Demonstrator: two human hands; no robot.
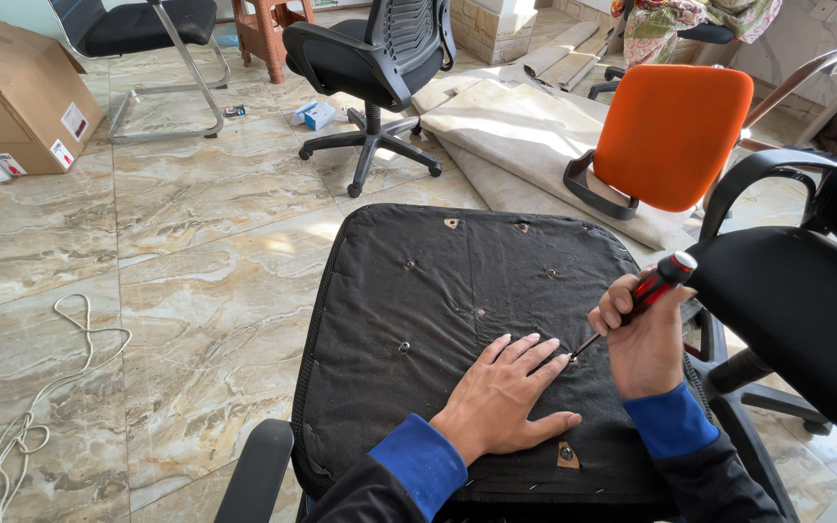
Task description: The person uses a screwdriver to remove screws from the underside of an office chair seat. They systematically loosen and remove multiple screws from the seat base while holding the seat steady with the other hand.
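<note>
On fabric seat underside: left hand flat, right hand gripping screwdriver.

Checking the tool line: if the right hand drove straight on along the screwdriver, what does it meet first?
The right hand angles the screwdriver down-left; its tip sits at the black seat underside, right beside the left hand's fingertips. Probably the seat panel first, though depth is unclear.

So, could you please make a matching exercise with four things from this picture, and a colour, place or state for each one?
Things:
1. screwdriver
2. left hand
3. cardboard box
4. white cord

Descriptions:
A. lies loose on the tiles, at the left
B. held in the right hand
C. stands at the top left corner
D. flat on the black seat underside

Pairs: 1-B, 2-D, 3-C, 4-A
</note>
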